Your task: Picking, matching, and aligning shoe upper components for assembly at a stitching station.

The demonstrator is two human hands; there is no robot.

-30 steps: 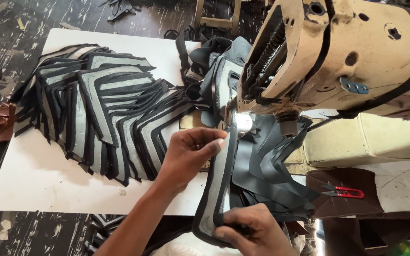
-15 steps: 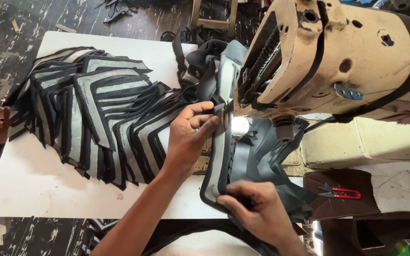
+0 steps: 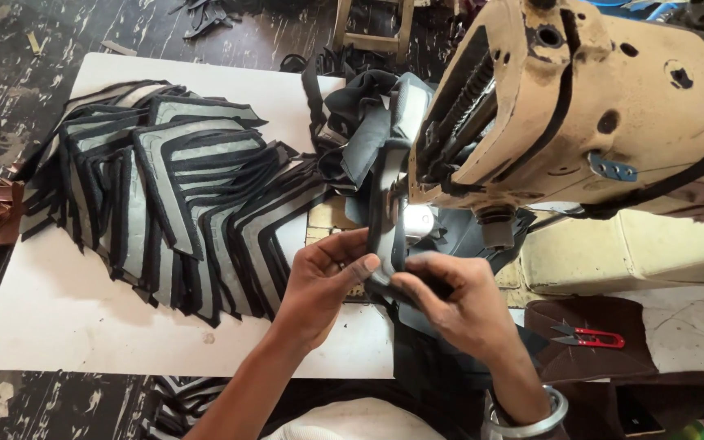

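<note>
Both hands have closed in together now, right up under the head of the cream sewing machine (image 3: pixel 596 106). A second ago they sat apart along the strip, the right hand low near the person's body; it has come up and forward, which reads to me as the grey-and-black piece (image 3: pixel 386 216) having been fed along and regripped near the needle.

The left hand (image 3: pixel 323 281) is curled, thumb and fingers pinched on the piece's black edge, wrist angled in from the lower left. The right hand (image 3: pixel 458 305) sits just beside it, fingers bent and clamped over the same piece, a metal bangle (image 3: pixel 531 415) on that wrist. The piece stands almost on edge between them, running up under the machine's lamp.

On the white bench (image 3: pixel 50 318), a fanned stack of matching grey panels (image 3: pixel 173 204) lies to the left, well apart. Red thread snips (image 3: pixel 590 334) rest off to the right.
</note>
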